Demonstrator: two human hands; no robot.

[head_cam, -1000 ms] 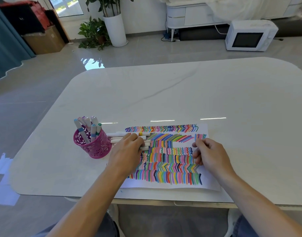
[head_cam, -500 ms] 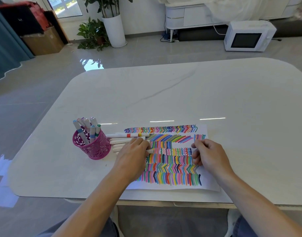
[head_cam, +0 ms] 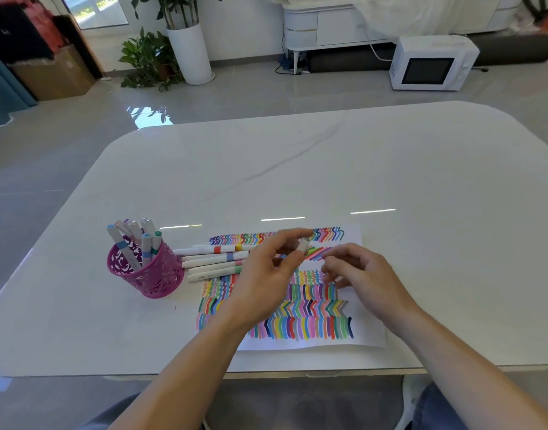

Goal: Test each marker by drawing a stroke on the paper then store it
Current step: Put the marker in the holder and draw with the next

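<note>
A white sheet of paper (head_cam: 369, 336) covered in rows of coloured strokes lies near the table's front edge. My left hand (head_cam: 266, 283) hovers above it, holding a white marker (head_cam: 303, 245) whose end sticks up between thumb and fingers. My right hand (head_cam: 362, 274) is just to the right, fingers curled and apart, close to that marker's end but not holding it. Several white markers (head_cam: 210, 259) lie side by side at the paper's left edge. A pink openwork cup (head_cam: 151, 274) to their left holds several upright markers.
The white marble table (head_cam: 297, 169) stretches far beyond the paper. On the floor behind stand a white microwave (head_cam: 431, 63), a potted plant (head_cam: 186, 51) and a cardboard box (head_cam: 52, 76).
My left hand has lifted a marker off the row and raised it to the right over the paper. My right hand has risen from the paper toward the marker's end.
</note>
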